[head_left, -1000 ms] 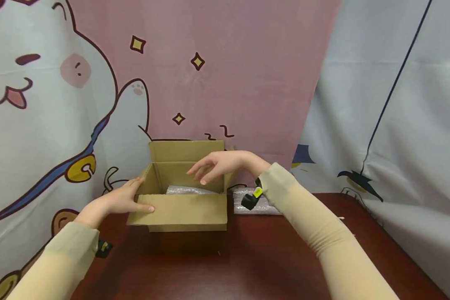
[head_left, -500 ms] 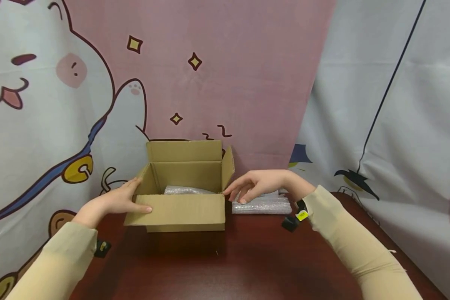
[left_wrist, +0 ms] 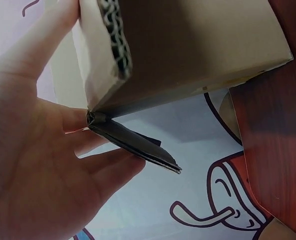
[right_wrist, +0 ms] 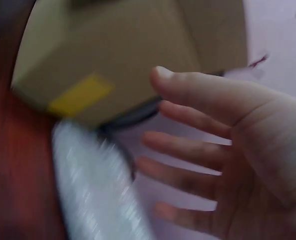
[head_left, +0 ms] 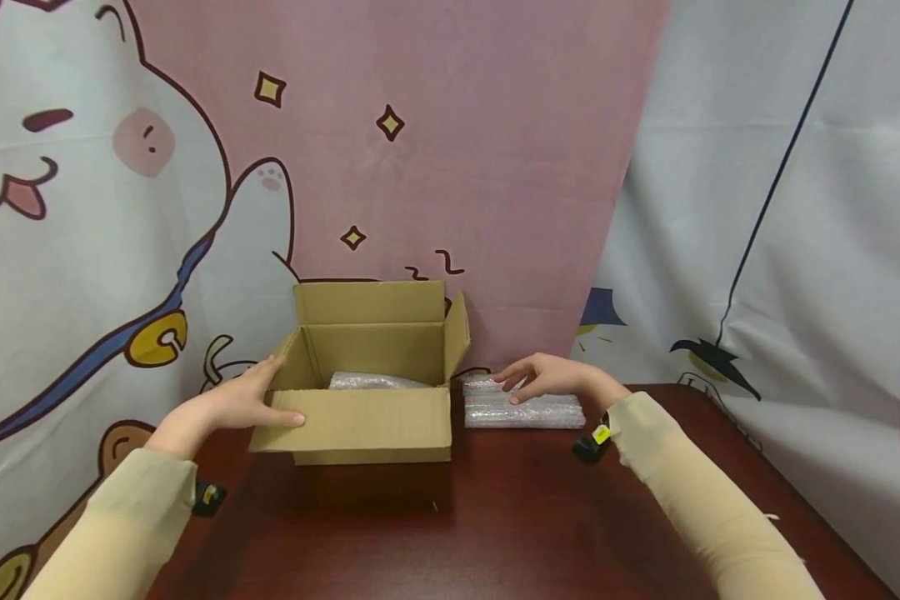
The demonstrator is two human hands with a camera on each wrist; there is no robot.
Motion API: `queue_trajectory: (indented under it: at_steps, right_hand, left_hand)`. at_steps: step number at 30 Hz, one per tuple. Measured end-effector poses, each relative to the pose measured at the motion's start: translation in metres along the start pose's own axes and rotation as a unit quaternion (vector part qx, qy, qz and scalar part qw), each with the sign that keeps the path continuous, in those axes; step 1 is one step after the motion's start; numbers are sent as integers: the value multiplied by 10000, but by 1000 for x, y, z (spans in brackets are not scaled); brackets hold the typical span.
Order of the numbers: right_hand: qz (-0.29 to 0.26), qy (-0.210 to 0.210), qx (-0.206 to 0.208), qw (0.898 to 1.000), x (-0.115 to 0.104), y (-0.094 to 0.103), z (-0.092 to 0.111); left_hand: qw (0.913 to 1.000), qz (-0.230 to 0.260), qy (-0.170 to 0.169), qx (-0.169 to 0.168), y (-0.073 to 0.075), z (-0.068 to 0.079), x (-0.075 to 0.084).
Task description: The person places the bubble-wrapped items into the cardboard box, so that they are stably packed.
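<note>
An open cardboard box (head_left: 375, 425) stands on the table with its flaps spread. My left hand (head_left: 228, 408) grips its left front corner, the thumb over the front flap. In the left wrist view, the fingers of my left hand (left_wrist: 53, 155) pass behind a side flap (left_wrist: 138, 145). Clear bubble wrap (head_left: 371, 381) shows inside the box, partly hidden by the front flap. To the right of the box lies a bubble-wrapped bundle (head_left: 525, 412). Above it is my right hand (head_left: 551, 375), fingers spread and loosely bent, holding nothing. The right wrist view shows that bundle (right_wrist: 98, 185) apart from the fingers.
The dark red wooden table (head_left: 517, 517) extends in front of the box. A pink and white cartoon curtain (head_left: 487, 167) hangs close behind. Yellow tape (right_wrist: 83, 94) marks the box's side in the right wrist view.
My right hand has moved from over the box to the right, above the bubble-wrapped bundle. My left hand has stayed at the box corner.
</note>
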State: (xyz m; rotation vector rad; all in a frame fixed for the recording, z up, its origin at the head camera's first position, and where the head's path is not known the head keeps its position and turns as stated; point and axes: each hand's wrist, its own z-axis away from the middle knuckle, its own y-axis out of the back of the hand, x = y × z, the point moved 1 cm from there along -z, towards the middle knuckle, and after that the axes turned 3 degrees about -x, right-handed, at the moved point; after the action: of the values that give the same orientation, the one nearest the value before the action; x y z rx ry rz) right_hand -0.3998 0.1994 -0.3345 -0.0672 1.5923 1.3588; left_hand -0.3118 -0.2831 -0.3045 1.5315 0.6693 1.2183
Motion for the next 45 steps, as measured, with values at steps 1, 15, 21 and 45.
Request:
queue_trajectory:
  at_steps: [1, 15, 21, 45]
  right_hand:
    - [120, -9, 184, 9998, 9, -2, -1]
    - [1359, -678, 1841, 9711, 84, -20, -18]
    - [1828, -846, 1857, 9617, 99, -29, -23]
    - [2334, -1362, 1738, 9470, 106, -45, -35]
  left_hand:
    - [10000, -6, -5, -10, 0, 0, 1]
    - [9995, 48, 126, -297, 6, 1, 11]
    - [9994, 55, 170, -305, 4, 0, 9]
    - [9992, 1, 296, -283, 4, -2, 5]
